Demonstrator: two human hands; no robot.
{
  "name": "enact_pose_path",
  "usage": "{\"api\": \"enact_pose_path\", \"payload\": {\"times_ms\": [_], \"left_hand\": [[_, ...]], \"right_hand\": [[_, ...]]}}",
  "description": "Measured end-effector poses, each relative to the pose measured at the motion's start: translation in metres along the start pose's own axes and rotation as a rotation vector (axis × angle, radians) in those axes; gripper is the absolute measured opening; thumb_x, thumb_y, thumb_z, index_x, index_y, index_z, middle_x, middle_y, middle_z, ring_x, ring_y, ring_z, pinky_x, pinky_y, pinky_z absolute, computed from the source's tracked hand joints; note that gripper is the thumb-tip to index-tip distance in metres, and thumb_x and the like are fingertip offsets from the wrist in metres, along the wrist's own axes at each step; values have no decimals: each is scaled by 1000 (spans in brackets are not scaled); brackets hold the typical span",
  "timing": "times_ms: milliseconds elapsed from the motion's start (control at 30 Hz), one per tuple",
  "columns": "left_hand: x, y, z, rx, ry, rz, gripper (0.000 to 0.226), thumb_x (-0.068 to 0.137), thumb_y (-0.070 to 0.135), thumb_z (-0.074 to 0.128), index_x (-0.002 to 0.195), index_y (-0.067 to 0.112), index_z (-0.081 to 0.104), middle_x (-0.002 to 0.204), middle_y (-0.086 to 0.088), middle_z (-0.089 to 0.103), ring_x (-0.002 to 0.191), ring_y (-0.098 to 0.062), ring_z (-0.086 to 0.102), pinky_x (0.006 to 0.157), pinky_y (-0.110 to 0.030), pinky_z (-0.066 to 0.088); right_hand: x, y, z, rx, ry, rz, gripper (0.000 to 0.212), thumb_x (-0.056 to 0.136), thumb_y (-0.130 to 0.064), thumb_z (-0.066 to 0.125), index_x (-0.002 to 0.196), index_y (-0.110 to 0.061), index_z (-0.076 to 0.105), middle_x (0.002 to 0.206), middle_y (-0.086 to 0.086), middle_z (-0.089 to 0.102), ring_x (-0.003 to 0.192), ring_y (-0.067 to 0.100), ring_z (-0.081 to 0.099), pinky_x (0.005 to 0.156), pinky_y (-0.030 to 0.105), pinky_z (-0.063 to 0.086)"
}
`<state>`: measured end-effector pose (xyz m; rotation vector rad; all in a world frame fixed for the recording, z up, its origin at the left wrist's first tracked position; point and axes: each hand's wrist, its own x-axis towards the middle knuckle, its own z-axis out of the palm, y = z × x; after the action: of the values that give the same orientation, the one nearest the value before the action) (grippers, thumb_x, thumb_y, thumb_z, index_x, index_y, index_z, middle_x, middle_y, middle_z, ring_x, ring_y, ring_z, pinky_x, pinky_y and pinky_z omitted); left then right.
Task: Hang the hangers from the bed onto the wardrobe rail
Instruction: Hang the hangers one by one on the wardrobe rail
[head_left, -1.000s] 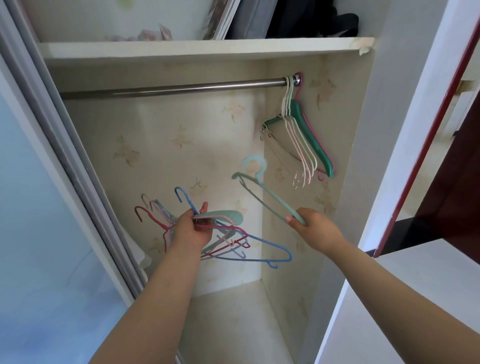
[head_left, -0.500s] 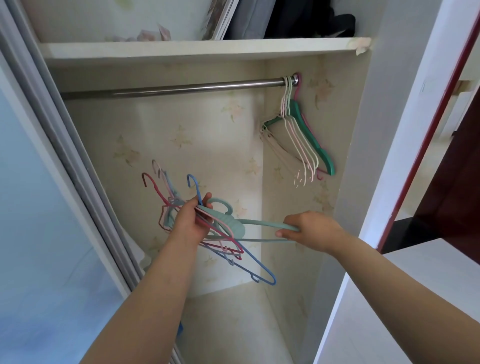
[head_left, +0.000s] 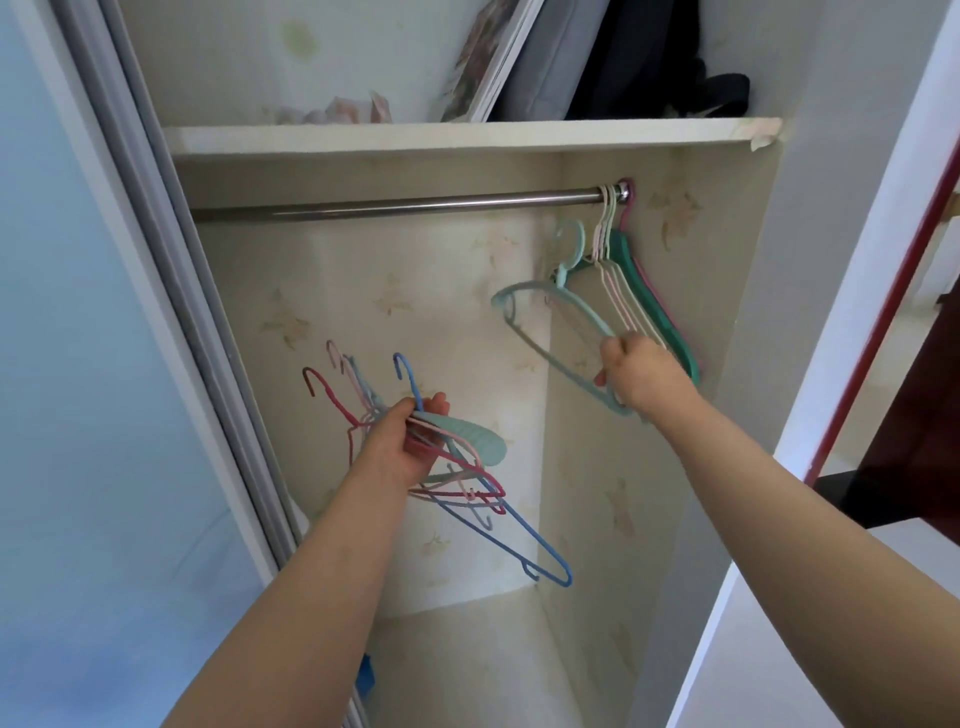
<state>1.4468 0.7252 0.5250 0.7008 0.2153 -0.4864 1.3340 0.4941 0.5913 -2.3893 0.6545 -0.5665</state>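
Note:
My right hand (head_left: 640, 376) grips one end of a pale teal plastic hanger (head_left: 545, 306) and holds it up below the steel wardrobe rail (head_left: 395, 203), its hook just under the rail near the right end. My left hand (head_left: 397, 441) holds a bundle of hangers (head_left: 457, 467) lower down: red, pink, pale teal and a long blue wire one. Several hangers (head_left: 628, 291), cream, pink and dark green, hang on the rail's far right end against the side wall.
A shelf (head_left: 467, 136) runs above the rail with a picture frame, grey fabric and dark items on it. The sliding door frame (head_left: 171, 291) borders the left side. The wardrobe's right wall (head_left: 810, 312) and a dark red door edge stand at right.
My right hand pulled the pale teal hanger free of the bundle and lifted it up and right toward the rail. My left hand stayed low with the remaining hangers.

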Motion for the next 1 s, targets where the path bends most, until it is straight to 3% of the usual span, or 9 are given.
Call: {"api": "enact_pose_path", "payload": {"times_ms": [133, 233, 367, 533, 700, 800, 867, 933, 1000], "left_hand": [[-11, 0, 6, 115, -35, -1, 24, 99, 13, 41, 78, 9, 53, 58, -6, 70, 46, -8, 65, 67, -24, 51], [-19, -3, 17, 157, -80, -27, 23, 100, 13, 39, 81, 8, 51, 63, -7, 72, 47, -8, 65, 67, -23, 48], [-24, -2, 35, 195, -141, -55, 21, 99, 9, 41, 81, 6, 50, 73, -9, 74, 50, -9, 64, 60, -21, 54], [-28, -1, 38, 278, -177, -67, 15, 100, 12, 45, 85, 12, 48, 76, -9, 75, 55, -10, 68, 66, -26, 49], [-28, -2, 35, 278, -227, -65, 16, 99, 13, 46, 85, 11, 52, 81, -9, 75, 58, -12, 70, 68, -28, 50], [-25, -5, 31, 222, -250, -93, 13, 99, 14, 47, 91, 10, 56, 83, -7, 76, 63, -11, 71, 62, -26, 56], [-22, -10, 33, 183, -236, -98, 14, 99, 14, 47, 89, 10, 57, 77, -5, 75, 58, -9, 69, 57, -24, 56], [-20, -16, 36, 158, -217, -71, 20, 99, 13, 46, 84, 9, 58, 67, -2, 71, 52, -7, 66, 58, -26, 55], [-18, -21, 36, 139, -219, -48, 23, 99, 13, 45, 83, 8, 59, 63, 1, 69, 50, -7, 64, 56, -25, 55]], "right_hand": [[39, -31, -16, -60, 116, -41, 35, 100, -21, 34, 114, 3, 55, 112, 25, 58, 103, 40, 57, 88, 44, 46], [66, -47, -21, -40, 107, -37, 30, 98, -6, 43, 123, 11, 50, 119, 32, 53, 109, 44, 56, 88, 46, 45], [81, -55, -21, -143, 20, -9, 33, 99, -3, 38, 126, 11, 51, 125, 29, 55, 114, 40, 55, 93, 42, 45], [94, -38, -20, -202, -10, 99, 34, 97, -8, 39, 125, 6, 53, 128, 24, 55, 117, 38, 53, 94, 40, 44], [73, -28, -14, -87, 275, 173, 44, 98, -24, 39, 133, 2, 37, 136, 21, 43, 123, 39, 44, 98, 44, 38], [32, -31, 5, -213, 546, -127, 45, 90, -27, 52, 128, -3, 43, 126, 19, 44, 113, 38, 45, 90, 44, 40], [-1, -41, 16, -82, 333, -258, 41, 94, -41, 48, 116, -8, 52, 115, 15, 55, 103, 34, 54, 85, 40, 43], [-34, -47, 25, -9, -232, -176, 60, 94, -61, 30, 111, -10, 56, 107, 8, 63, 92, 28, 62, 85, 40, 50], [-61, -45, 31, 61, -741, -79, 75, 92, -67, 17, 114, -10, 59, 104, 5, 66, 86, 24, 66, 87, 40, 53]]}}
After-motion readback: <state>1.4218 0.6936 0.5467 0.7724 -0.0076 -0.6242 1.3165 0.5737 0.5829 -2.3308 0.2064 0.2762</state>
